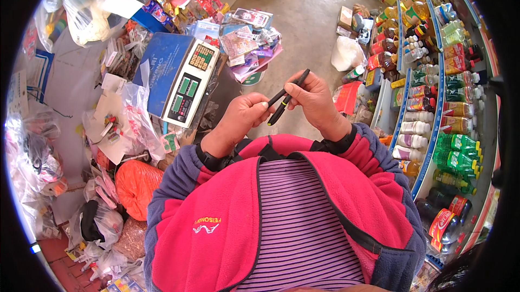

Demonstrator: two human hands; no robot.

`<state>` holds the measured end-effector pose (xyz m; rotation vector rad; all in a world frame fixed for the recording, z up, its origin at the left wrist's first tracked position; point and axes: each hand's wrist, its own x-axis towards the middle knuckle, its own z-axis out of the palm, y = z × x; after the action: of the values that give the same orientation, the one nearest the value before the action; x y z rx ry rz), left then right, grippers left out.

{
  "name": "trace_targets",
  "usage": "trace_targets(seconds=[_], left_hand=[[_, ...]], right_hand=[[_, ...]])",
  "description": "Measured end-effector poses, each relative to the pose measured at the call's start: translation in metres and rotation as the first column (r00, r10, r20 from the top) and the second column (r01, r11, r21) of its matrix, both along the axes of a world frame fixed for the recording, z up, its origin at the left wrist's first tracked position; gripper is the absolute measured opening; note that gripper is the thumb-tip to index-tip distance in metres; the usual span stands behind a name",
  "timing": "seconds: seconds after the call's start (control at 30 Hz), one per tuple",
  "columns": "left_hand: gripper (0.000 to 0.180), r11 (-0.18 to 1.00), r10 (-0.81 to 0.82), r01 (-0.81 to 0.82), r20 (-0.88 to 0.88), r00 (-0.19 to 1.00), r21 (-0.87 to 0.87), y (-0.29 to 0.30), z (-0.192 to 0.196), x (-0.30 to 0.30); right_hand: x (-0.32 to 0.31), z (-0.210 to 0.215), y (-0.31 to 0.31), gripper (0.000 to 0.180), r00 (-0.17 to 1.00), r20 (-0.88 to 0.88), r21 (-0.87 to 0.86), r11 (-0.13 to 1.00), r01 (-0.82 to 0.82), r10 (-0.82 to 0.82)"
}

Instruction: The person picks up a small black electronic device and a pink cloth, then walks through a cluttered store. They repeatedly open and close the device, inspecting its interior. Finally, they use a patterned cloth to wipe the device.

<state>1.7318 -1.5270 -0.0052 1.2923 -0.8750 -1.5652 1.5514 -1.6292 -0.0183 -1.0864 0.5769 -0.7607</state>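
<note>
- head view: both bare hands meet above the chest, near the middle, with two slim black pens between them.
- left hand (238, 117): thumb and forefinger pinched narrow on the lower-left end of the upper black pen (277, 97); the other fingers are curled in beneath, and whether they touch anything is hidden.
- right hand (316, 102): thumb laid over the middle of that same pen, fingers bent behind it, the grip close; the pen's far end juts up past the knuckles.
- the lower black pen (279, 112), marked by a yellow-green band, slants down and left from the right fingertips, its lower tip free; how the hidden fingers bear on it is unclear.
- the two pens lie close together, the banded one below, over the grey floor (309, 26).
- left of the hands stands a weighing scale (190, 82) with keypad and green displays, a blue platform (167, 70) alongside.
- beyond the left hand, a heap of packets (249, 43).
- to the right, shelves of bottles, green ones (457, 151) among them.
- lower left, an orange-red bag (138, 186) beside the sleeve of the red jacket (216, 200).
</note>
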Motion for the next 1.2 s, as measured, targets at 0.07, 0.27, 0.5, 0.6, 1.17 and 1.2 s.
trace_targets(seconds=[0.07,0.27,0.5,0.6,1.17,1.2], left_hand=[[0.023,0.999,-0.036,0.036,0.007,0.999,-0.012,-0.001,0.002,0.001],[0.032,0.991,0.038,-0.025,0.098,0.995,-0.132,0.0,0.009,0.0],[0.028,0.988,-0.149,0.15,0.036,0.988,-0.023,0.0,0.004,0.001],[0.022,0.997,-0.067,0.07,0.084,0.994,-0.034,-0.003,0.002,-0.004],[0.019,0.98,-0.19,0.194,-0.093,0.977,0.04,-0.012,0.001,-0.021],[0.019,0.981,-0.18,0.188,-0.116,0.977,0.055,-0.012,0.002,-0.021]], right_hand=[[-0.001,-0.002,-0.001,0.01,1.0,-0.003,0.03,0.999,0.015,-0.015],[-0.007,-0.01,-0.01,0.01,0.99,0.113,0.255,0.966,0.05,-0.081],[-0.009,-0.016,-0.01,0.01,0.981,0.136,0.302,0.949,0.088,-0.134],[-0.005,-0.014,-0.005,0.011,0.992,0.106,0.313,0.949,0.038,-0.075],[-0.001,-0.004,0.01,0.01,0.979,0.1,0.312,0.929,-0.199,0.176],[0.0,-0.007,0.009,0.01,0.992,0.033,0.331,0.936,-0.122,0.118]])
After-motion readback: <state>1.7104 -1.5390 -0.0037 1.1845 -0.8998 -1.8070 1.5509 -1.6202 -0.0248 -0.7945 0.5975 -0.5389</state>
